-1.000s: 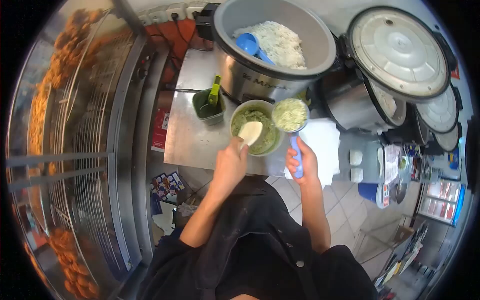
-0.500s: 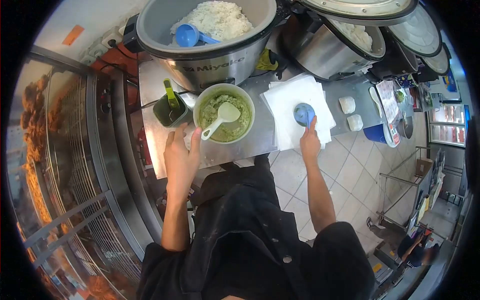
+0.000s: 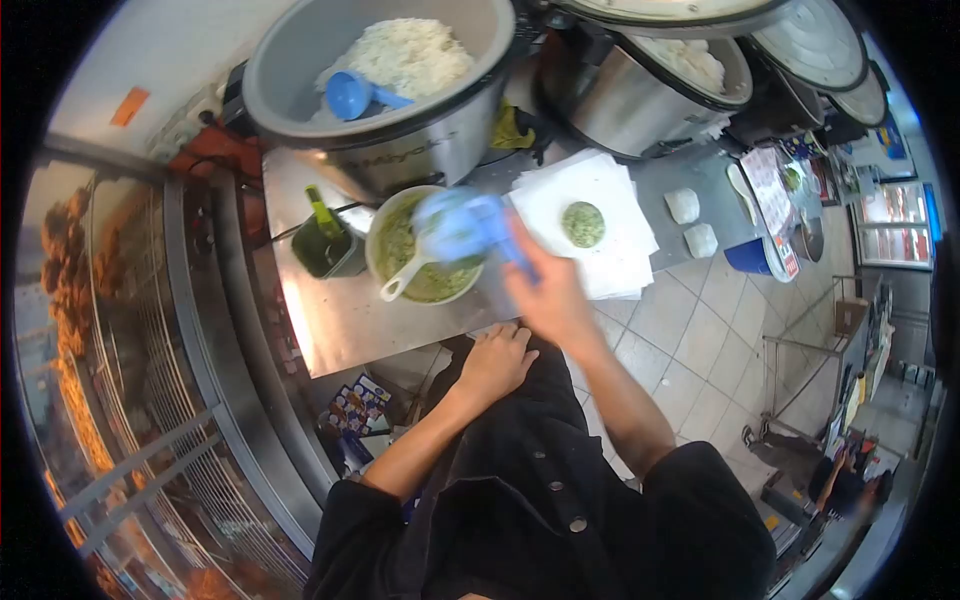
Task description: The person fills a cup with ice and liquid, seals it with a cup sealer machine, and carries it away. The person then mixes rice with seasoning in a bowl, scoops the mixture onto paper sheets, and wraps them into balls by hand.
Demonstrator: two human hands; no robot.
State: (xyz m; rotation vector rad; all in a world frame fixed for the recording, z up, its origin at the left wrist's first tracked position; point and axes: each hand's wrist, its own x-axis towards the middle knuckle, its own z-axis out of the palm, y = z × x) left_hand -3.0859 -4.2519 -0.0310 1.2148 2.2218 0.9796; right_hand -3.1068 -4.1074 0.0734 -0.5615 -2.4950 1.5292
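My right hand (image 3: 553,290) is closed round the handle of a blue scoop (image 3: 455,228), which is smeared by motion over the right part of a pale bowl (image 3: 378,262). Green-tinged rice (image 3: 440,285) fills the bowl's bottom, and a white rice paddle (image 3: 405,275) leans in it, its head partly hidden by the scoop. My left hand (image 3: 497,358) lies flat against the dark clothing near the counter's front edge, empty with fingers stretched out. On a stack of white paper sheets (image 3: 615,262) sits a round mound of green rice (image 3: 583,224).
A large rice cooker (image 3: 410,155) with white rice and a blue measuring cup (image 3: 350,95) stands behind the bowl. Left of the bowl is a dark container (image 3: 325,250) with a green-handled utensil. Two white wrapped portions (image 3: 690,220) lie right of the paper. A glass food cabinet (image 3: 130,330) borders the left.
My right hand has lifted the blue scoop off the paper and swung it left over the bowl, uncovering the green rice mound. My left hand has left the bowl's side and dropped to the clothing.
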